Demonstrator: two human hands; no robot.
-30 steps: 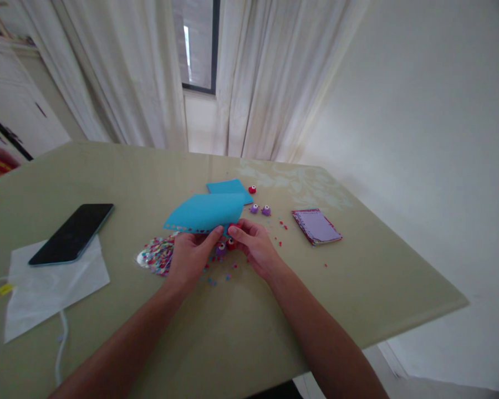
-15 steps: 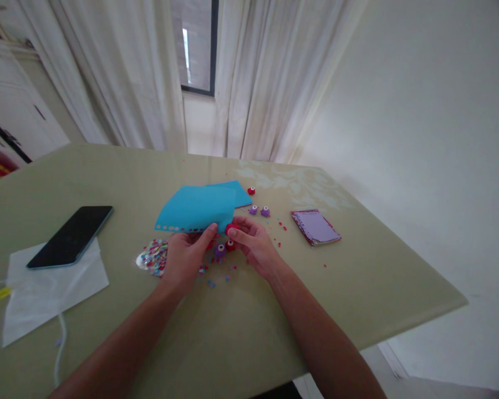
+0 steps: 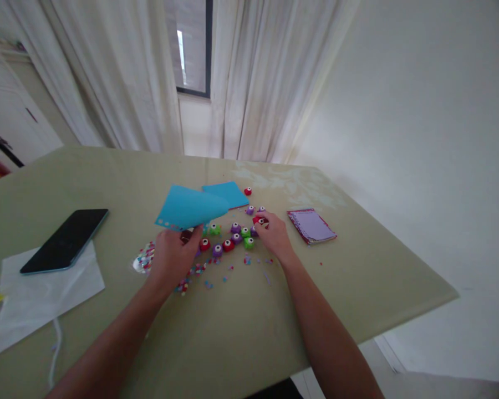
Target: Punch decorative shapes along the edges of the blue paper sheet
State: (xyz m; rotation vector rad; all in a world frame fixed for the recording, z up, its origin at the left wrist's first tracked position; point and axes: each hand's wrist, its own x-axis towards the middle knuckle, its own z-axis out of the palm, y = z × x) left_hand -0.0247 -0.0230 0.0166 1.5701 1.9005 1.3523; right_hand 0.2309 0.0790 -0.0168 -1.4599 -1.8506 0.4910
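Observation:
My left hand (image 3: 174, 249) pinches the lower edge of a sheet of blue paper (image 3: 191, 206), which bends upward and has a row of small holes at its bottom left. The fingers of my right hand (image 3: 273, 235) are closed on a small red one-eyed figure (image 3: 260, 220), away from the paper. Between my hands stand several more one-eyed figures, among them a green figure (image 3: 248, 243), a purple figure (image 3: 217, 250) and a red figure (image 3: 228, 245). Coloured paper bits (image 3: 197, 269) lie scattered in front of them.
A stack of blue paper (image 3: 228, 194) lies behind, beside another red figure (image 3: 248, 191). To the right is a stack of lilac sheets (image 3: 314, 226). On the left, a phone (image 3: 66, 241) rests on a white sheet (image 3: 52, 299) near a cable (image 3: 57, 343). A confetti pile (image 3: 143, 259) touches my left wrist area.
My right hand has moved right, away from the paper's edge, with a red figure in its fingers. The blue sheet has curled and shifted left, uncovering several figures.

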